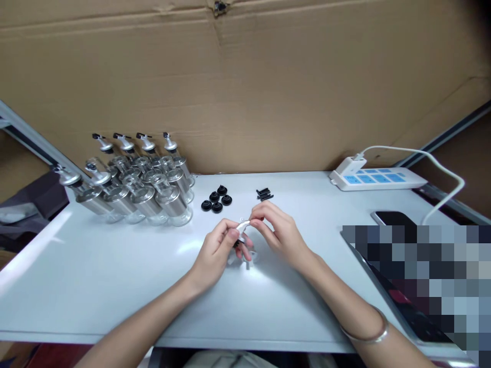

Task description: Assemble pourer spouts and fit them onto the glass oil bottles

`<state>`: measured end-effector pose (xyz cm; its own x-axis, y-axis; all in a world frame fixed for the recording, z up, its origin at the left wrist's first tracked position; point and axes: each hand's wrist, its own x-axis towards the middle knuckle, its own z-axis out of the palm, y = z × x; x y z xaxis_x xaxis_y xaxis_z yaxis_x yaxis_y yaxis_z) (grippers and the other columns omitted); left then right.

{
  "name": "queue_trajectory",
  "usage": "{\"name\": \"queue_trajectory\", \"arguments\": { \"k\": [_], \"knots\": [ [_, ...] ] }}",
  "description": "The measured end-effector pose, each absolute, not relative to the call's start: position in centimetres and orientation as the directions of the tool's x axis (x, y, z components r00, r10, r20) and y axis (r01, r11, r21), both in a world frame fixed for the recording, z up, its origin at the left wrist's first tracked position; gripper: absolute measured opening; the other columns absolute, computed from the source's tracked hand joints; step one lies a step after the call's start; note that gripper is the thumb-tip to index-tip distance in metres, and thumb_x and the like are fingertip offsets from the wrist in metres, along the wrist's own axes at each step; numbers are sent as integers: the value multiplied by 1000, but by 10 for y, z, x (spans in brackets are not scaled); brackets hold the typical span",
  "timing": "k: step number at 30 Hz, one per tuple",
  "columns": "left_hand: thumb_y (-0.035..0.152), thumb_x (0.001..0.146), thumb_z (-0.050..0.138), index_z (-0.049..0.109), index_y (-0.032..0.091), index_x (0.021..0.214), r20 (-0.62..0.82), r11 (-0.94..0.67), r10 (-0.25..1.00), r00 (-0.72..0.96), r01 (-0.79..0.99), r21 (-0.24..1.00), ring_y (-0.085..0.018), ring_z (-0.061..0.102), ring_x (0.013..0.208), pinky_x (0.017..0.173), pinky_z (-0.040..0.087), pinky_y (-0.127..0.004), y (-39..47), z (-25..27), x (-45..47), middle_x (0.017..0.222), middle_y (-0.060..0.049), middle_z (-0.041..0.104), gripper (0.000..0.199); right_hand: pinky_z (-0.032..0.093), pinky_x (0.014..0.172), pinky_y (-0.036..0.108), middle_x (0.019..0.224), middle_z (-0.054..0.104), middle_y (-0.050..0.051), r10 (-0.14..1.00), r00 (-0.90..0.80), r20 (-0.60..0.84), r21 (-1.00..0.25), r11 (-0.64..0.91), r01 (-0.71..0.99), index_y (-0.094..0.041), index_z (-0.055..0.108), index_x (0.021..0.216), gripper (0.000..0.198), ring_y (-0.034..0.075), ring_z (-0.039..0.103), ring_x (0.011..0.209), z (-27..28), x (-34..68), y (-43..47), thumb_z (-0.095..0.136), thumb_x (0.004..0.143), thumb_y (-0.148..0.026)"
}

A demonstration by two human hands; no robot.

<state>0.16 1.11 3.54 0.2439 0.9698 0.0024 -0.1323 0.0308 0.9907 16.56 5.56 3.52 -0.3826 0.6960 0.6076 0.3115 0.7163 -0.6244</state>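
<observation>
My left hand (pixel 218 248) is closed around a silver bottle pourer (pixel 242 226) with a black lower part, held above the white table. My right hand (pixel 282 232) is closed in a pinch at the tip of the pourer's spout. Whatever small piece may be between those fingertips is hidden. Under the hands, clear and silvery parts (pixel 251 257) lie on the table, partly covered by my left fingers. Beyond the hands are several round black stoppers (pixel 217 207) and a small pile of thin black pieces (pixel 264 193).
Several glass-and-metal bottles (pixel 172 202) stand at the back left, some topped with silver pourers. A power strip (pixel 379 179) with a plugged-in white cable (pixel 441 163) lies at the back right. A phone (pixel 393 219) is near it. Cardboard (pixel 245 92) walls the back.
</observation>
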Motion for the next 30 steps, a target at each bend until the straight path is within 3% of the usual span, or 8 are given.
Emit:
{"name": "queue_trajectory", "arguments": {
  "k": [7,13,19,30],
  "knots": [
    [66,84,42,50,16,87,-29,81,958,285,-172,982,-14,62,54,56,43,-27,10,38,2,74,-4,67,50,43,67,32,87,60,8,506,-477,719,-278,838,470,-21,52,89,15,18,54,76,29,168,57,38,95,-21],
    [63,87,40,51,16,88,-21,58,965,262,-133,990,-14,59,57,63,44,-28,8,39,2,69,-1,61,48,39,66,31,89,60,8,479,-534,697,-205,847,491,-21,52,88,19,18,53,76,32,171,58,34,95,-20],
    [58,89,42,51,17,90,44,-19,956,289,-88,996,-12,56,62,66,43,-27,8,36,0,73,1,56,42,38,64,29,81,59,6,504,-530,682,-252,842,477,-20,50,81,23,16,50,69,35,171,57,32,97,-22],
    [54,91,42,50,18,95,96,-111,951,293,34,993,-14,58,68,70,43,-28,8,30,-3,77,-2,60,36,32,52,26,54,41,-2,713,-443,544,-579,701,417,-22,36,61,40,12,37,49,36,164,51,27,98,-35]
  ]
}}
